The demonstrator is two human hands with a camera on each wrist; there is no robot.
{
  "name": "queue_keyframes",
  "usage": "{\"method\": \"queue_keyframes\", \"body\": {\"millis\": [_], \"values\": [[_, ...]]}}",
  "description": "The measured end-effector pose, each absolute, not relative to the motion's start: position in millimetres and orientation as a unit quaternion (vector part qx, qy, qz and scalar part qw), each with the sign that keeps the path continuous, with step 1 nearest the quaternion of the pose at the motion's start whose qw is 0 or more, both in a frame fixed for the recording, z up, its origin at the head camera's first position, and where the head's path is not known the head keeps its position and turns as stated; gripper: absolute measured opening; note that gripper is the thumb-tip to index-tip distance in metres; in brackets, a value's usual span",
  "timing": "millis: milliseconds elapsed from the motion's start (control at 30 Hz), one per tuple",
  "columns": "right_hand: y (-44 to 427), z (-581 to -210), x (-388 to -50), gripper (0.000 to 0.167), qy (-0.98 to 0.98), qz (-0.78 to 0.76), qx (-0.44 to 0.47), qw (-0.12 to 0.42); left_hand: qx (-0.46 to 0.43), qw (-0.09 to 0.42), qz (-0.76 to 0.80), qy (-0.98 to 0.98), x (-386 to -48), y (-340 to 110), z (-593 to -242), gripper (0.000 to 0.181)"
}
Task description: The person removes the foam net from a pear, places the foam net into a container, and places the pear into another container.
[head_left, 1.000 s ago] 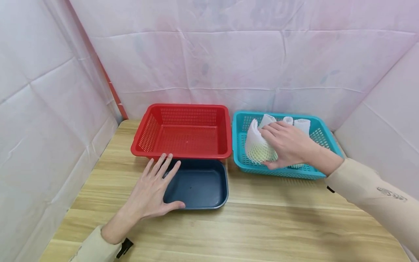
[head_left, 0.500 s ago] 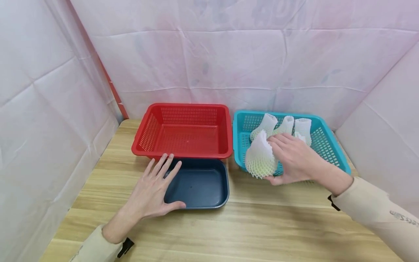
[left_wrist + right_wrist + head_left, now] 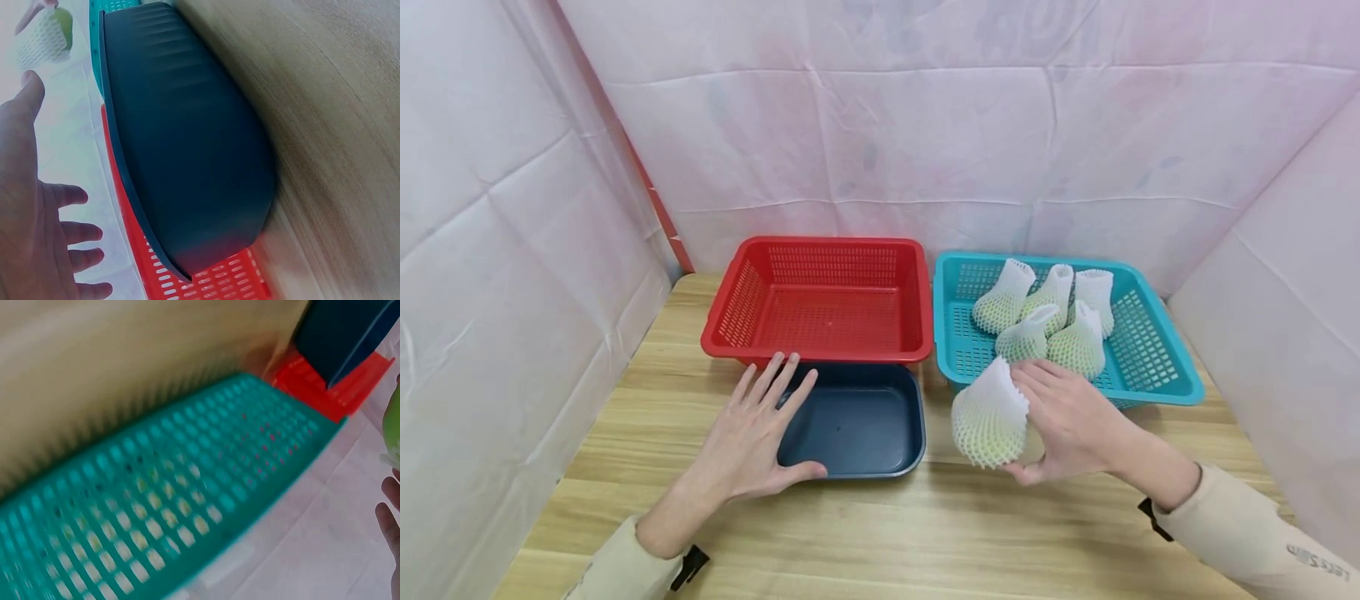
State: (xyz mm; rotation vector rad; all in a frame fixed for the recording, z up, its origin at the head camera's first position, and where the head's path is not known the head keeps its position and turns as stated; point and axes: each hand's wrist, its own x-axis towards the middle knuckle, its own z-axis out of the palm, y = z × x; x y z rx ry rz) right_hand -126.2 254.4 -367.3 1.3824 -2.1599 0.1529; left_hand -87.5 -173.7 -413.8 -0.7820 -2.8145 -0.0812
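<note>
In the right wrist view we get a blurred teal basket [image 3: 228, 534], with netted fruit [image 3: 393, 422] and right hand [image 3: 391, 522] near it edge-cropped.

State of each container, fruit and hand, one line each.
Navy tray: upright, open-topped
Red basket: upright, open-topped, behind the tray
Teal basket: upright, holding five net-wrapped fruits
Held fruit: lifted, netted, green bare at one end
Right hand: gripping the held fruit
Left hand: fingers spread, at the tray's left end
</note>
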Motion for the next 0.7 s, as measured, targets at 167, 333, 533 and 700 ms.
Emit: {"method": "queue_keyframes", "body": {"millis": [167,333,533,700], "values": [[253,-385,-116,0.081,-0.808,0.072,0.518,0.272,-0.268,0.112,-0.028,-0.956,-87,-173,-414,0.120],[254,-401,-107,0.089,-0.812,0.065,0.523,0.250,-0.269,0.114,-0.028,-0.956,-87,-173,-414,0.120],[255,-419,-96,0.103,-0.823,0.050,0.517,0.230,-0.271,0.118,-0.028,-0.955,-87,-173,-415,0.120],[254,-432,-91,0.106,-0.829,0.036,0.513,0.220,-0.272,0.119,-0.032,-0.954,-88,-173,-415,0.120]]}}
